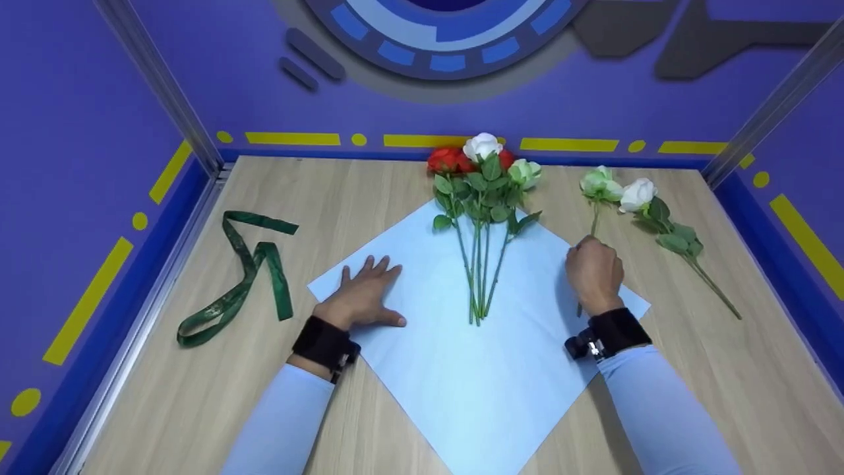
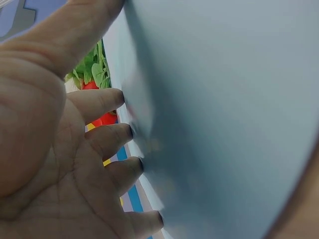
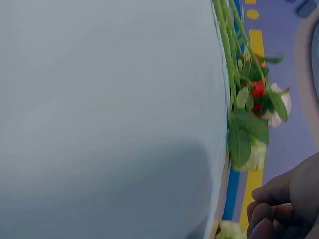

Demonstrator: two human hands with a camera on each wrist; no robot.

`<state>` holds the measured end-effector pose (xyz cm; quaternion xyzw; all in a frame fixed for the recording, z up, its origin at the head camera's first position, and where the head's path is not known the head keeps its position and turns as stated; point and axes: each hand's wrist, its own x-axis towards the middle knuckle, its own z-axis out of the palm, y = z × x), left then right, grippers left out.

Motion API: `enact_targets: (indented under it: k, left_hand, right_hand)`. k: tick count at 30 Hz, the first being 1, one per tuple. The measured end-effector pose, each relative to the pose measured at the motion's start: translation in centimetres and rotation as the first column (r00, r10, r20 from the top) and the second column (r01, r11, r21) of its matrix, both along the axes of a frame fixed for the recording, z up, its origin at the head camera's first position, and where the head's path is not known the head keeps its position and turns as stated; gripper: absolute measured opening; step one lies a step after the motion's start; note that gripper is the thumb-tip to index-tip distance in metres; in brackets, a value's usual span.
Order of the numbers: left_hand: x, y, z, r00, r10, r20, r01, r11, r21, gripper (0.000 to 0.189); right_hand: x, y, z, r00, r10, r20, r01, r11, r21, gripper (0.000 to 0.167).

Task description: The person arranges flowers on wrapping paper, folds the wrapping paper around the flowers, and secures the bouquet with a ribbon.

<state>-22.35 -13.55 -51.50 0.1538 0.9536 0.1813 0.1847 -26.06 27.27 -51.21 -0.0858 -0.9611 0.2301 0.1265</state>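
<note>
My left hand (image 1: 359, 300) rests on the left part of a pale blue sheet of wrapping paper (image 1: 455, 389), fingers spread. In the left wrist view its fingertips (image 2: 130, 130) press on the sheet. Over the sheet's right corner, my right hand (image 1: 595, 274) pinches the stem of a pale green rose (image 1: 599, 185), whose bloom points away from me. Curled fingers (image 3: 271, 211) show at the lower right of the right wrist view. Between the hands lies a bunch of roses (image 1: 484, 191), red, white and pale green, with stems gathered on the paper.
A white rose (image 1: 638, 195) with a leafy stem lies on the wooden table (image 1: 725, 382) at the right. At the left a green ribbon (image 1: 247, 277) lies in loose folds. Blue and purple panels (image 1: 198, 79) enclose the table at the back and sides.
</note>
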Motion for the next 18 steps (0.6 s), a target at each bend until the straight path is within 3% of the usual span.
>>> enact_targets:
  k: [10,13,18]
  left_hand:
    - [0.1,0.0,0.0,1.0,-0.006,0.001,0.006,1.0,0.007,0.106]
    - [0.1,0.0,0.0,1.0,-0.006,-0.001,0.006,1.0,0.011,0.106]
    - [0.1,0.0,0.0,1.0,-0.001,0.0,0.001,1.0,0.009,0.106]
  right_hand:
    - [0.1,3.4,-0.6,0.97,-0.015,0.243,0.021,1.0,-0.02,0.041]
    - [0.1,3.6,-0.7,0.967,-0.027,0.253,0.031,0.999,-0.013,0.038]
    - [0.0,4.0,-0.6,0.979,-0.03,0.199,0.03,1.0,0.003,0.033]
